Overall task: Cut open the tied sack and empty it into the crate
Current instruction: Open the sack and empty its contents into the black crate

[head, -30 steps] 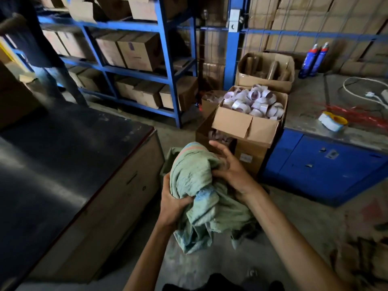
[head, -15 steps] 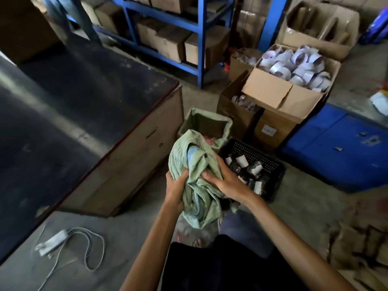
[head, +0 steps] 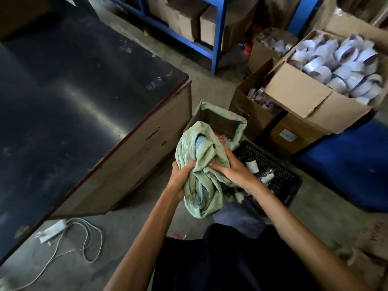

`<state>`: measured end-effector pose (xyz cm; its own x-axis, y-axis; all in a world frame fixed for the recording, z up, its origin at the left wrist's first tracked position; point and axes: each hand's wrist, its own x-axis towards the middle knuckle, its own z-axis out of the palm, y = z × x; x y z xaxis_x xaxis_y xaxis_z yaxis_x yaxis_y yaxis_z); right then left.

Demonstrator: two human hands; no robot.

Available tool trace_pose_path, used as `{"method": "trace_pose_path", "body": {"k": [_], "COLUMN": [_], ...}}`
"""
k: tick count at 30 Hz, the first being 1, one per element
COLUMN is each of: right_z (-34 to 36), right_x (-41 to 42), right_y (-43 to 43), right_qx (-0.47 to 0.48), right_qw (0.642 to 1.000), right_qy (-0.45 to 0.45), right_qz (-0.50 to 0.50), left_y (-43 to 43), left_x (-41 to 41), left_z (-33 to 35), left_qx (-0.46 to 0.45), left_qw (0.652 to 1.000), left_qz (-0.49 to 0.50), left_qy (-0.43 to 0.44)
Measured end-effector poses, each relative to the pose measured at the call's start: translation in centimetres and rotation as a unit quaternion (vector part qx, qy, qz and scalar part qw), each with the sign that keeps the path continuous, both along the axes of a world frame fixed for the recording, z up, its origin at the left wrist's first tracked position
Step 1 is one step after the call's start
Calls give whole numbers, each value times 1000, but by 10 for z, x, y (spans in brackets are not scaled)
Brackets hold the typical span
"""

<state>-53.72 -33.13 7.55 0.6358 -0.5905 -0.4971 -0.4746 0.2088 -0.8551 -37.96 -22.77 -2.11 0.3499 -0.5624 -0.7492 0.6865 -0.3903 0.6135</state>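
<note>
A crumpled pale green woven sack (head: 201, 164) is bunched between both hands in the middle of the view. My left hand (head: 180, 177) grips its left side. My right hand (head: 231, 169) presses into its right folds. Just right of the hands, a black perforated plastic crate (head: 281, 181) stands on the floor with several small rolls and dark items inside. The sack and my right forearm hide part of the crate.
A box lined with green sacking (head: 218, 120) stands behind the sack. A large dark-topped wooden crate (head: 88, 114) fills the left. Cardboard boxes of white tape rolls (head: 327, 80) sit at right, with a blue cabinet (head: 346, 162) below them. A white cable (head: 69, 240) lies on the floor.
The view has tipped down and closer, bringing the black crate and floor cable into sight. Both hands keep hold of the sack, now bunched tighter and lower beside the crate.
</note>
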Motion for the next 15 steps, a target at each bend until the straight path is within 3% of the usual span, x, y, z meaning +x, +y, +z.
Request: {"method": "trace_pose_path", "body": {"k": [8, 15], "right_z": [-60, -180], "right_x": [62, 77], "right_y": [-139, -233], "right_qx": [30, 95], "right_qw": [998, 989], "right_qy": [56, 112], "right_qz": [6, -2], "left_y": [-120, -197], "left_x": [43, 61], "left_z": [-41, -122], "left_qx": [85, 149], "left_qw": [996, 983], "left_qz": [-1, -6], "left_qy": [40, 104]}}
